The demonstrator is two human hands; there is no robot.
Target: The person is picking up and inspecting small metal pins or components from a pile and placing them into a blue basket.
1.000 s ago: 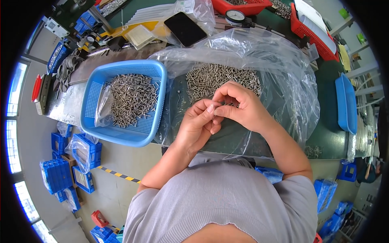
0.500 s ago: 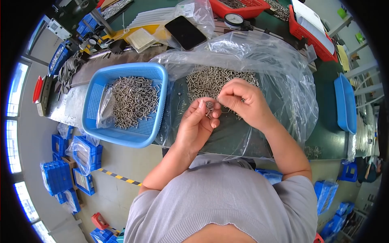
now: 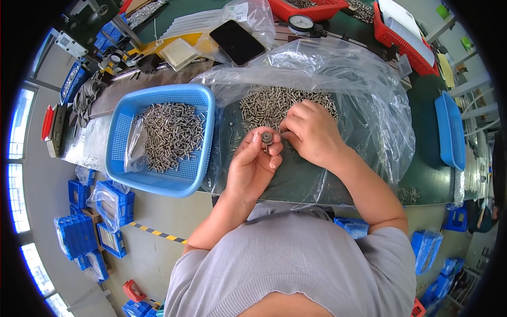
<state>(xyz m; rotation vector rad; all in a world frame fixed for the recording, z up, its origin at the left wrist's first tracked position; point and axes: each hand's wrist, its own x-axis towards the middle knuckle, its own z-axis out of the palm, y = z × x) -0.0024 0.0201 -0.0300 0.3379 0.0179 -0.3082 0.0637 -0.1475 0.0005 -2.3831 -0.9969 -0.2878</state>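
Note:
Between the thumb and fingers of my left hand (image 3: 244, 168) is a small round metal piece with a hole in its middle (image 3: 266, 137). Thin metal bits show just below it, against the fingers. My right hand (image 3: 316, 138) is closed in a pinch right beside that piece; what its fingertips hold is hidden. Behind both hands lies a heap of small metal pins (image 3: 264, 104) on a clear plastic sheet (image 3: 372, 119). To the left stands a blue plastic basket (image 3: 209, 132) holding many similar pins (image 3: 171, 134) and a clear bag (image 3: 136, 145).
Along the back are a black phone (image 3: 237, 42), a dial gauge (image 3: 301, 24) and a red basket (image 3: 311, 11). Another red basket (image 3: 388, 39) with papers is at back right. A blue tray (image 3: 450, 132) sits by the right edge. Blue crates (image 3: 76, 232) stand on the floor.
My right hand has shifted slightly left, with its fingertips closer to the round piece. My left hand has tilted the piece so its round face shows more plainly.

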